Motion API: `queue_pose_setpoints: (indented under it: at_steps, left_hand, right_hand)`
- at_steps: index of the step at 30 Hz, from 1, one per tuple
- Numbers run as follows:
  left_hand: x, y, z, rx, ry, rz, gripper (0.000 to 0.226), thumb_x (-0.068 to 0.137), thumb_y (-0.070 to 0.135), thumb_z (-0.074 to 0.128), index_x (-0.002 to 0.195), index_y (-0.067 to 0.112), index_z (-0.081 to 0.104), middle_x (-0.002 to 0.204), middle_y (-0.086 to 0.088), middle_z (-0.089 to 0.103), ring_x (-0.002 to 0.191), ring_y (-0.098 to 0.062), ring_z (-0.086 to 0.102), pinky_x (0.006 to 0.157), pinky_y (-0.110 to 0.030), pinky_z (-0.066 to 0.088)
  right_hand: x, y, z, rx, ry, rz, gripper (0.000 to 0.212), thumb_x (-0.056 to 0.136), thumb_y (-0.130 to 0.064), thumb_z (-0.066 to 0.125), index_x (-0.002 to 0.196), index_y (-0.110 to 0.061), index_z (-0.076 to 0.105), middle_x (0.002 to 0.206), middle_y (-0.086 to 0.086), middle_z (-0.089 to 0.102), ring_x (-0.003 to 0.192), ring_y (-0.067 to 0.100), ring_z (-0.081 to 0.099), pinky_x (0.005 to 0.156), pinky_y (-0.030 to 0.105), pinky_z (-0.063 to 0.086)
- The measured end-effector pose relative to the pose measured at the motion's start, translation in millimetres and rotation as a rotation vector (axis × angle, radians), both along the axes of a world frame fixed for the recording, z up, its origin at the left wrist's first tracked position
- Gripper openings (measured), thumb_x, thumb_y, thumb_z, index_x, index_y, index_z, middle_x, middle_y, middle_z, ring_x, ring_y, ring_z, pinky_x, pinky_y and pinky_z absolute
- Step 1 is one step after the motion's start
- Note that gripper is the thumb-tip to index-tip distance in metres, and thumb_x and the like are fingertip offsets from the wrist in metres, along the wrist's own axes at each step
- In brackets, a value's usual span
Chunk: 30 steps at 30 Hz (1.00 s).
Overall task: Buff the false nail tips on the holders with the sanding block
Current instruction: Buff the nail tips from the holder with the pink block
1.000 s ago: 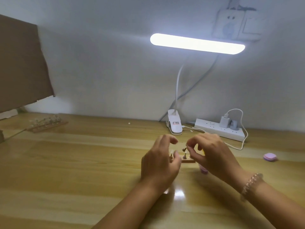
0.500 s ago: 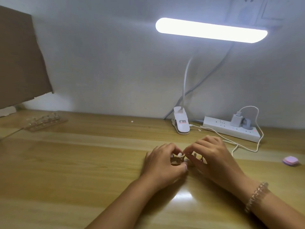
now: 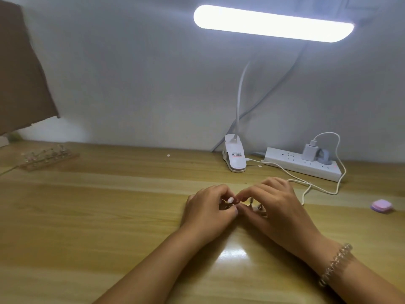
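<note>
A small wooden nail holder rack (image 3: 258, 209) with metal clips lies on the desk at the centre, mostly hidden under my hands. My left hand (image 3: 206, 211) curls over its left end, thumb and fingers pinched on a clip. My right hand (image 3: 278, 207) reaches in from the right, and its thumb and forefinger pinch at the same spot, touching the left fingertips. I cannot tell whether a nail tip sits between the fingers. A second holder rack (image 3: 47, 157) with several clear tips stands far left. A small pink-purple block (image 3: 381, 206) lies far right, away from both hands.
A clip-on lamp base (image 3: 234, 155) and a white power strip (image 3: 304, 166) with a charger stand along the wall behind my hands. A white cable (image 3: 306, 189) trails close to my right hand. The lit lamp bar (image 3: 271, 23) hangs overhead. Brown cardboard (image 3: 19, 73) leans at left.
My hands have closed together over the centre rack, fingertips now touching. The left hand went from fingers apart to pinched. The view has shifted closer and slightly left.
</note>
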<state>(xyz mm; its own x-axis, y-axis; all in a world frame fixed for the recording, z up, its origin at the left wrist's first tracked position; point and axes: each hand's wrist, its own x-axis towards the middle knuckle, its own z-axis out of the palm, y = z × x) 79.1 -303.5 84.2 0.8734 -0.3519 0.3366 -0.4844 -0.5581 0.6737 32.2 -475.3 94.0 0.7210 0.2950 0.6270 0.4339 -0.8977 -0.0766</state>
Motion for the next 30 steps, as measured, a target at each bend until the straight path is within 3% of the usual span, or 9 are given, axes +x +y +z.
queue_pose_setpoints:
  at_steps: [5, 11, 19, 26, 30]
  left_hand:
    - [-0.8, -0.2, -0.5, -0.007, 0.028, 0.004, 0.026, 0.080, 0.030, 0.071, 0.066, 0.039, 0.051, 0.065, 0.017, 0.055, 0.069, 0.000, 0.048, 0.075, -0.029, 0.037]
    - [0.0, 0.1, -1.5, -0.012, 0.027, -0.004, 0.021, 0.081, 0.034, 0.070, 0.069, 0.042, 0.055, 0.066, 0.019, 0.057, 0.073, -0.002, 0.051, 0.075, -0.028, 0.038]
    - [0.6, 1.5, -2.1, -0.043, 0.023, -0.018, 0.013, 0.080, 0.035, 0.073, 0.076, 0.038, 0.062, 0.067, 0.017, 0.058, 0.072, -0.003, 0.051, 0.071, -0.027, 0.037]
    - [0.5, 1.4, -2.5, -0.035, 0.037, -0.015, 0.022, 0.078, 0.033, 0.072, 0.067, 0.040, 0.055, 0.067, 0.017, 0.059, 0.071, -0.003, 0.052, 0.072, -0.028, 0.037]
    - [-1.7, 1.2, 1.6, -0.025, 0.083, -0.026, 0.010, 0.066, 0.045, 0.060, 0.072, 0.037, 0.058, 0.071, 0.014, 0.061, 0.075, -0.006, 0.054, 0.074, -0.027, 0.039]
  right_hand:
    - [0.2, 3.6, 0.5, 0.081, 0.033, 0.000, 0.013, 0.080, -0.025, 0.080, 0.087, -0.025, 0.069, 0.084, -0.018, 0.065, 0.085, 0.019, 0.061, 0.085, 0.042, 0.043]
    - [0.6, 2.9, -1.4, 0.195, 0.108, 0.003, 0.010, 0.084, -0.032, 0.075, 0.088, -0.032, 0.066, 0.087, -0.023, 0.065, 0.093, 0.010, 0.057, 0.088, 0.037, 0.036]
    - [1.0, 2.4, -1.7, 0.196, 0.132, -0.028, 0.011, 0.084, -0.034, 0.073, 0.091, -0.036, 0.066, 0.087, -0.029, 0.063, 0.098, 0.008, 0.052, 0.083, 0.032, 0.027]
    - [3.4, 3.2, -1.0, 0.218, 0.154, -0.023, 0.009, 0.083, -0.034, 0.074, 0.087, -0.036, 0.066, 0.086, -0.027, 0.064, 0.098, 0.003, 0.050, 0.084, 0.032, 0.027]
    - [2.4, 2.3, -0.4, 0.200, 0.148, -0.017, 0.009, 0.084, -0.035, 0.074, 0.088, -0.036, 0.066, 0.087, -0.028, 0.063, 0.097, 0.005, 0.052, 0.086, 0.033, 0.029]
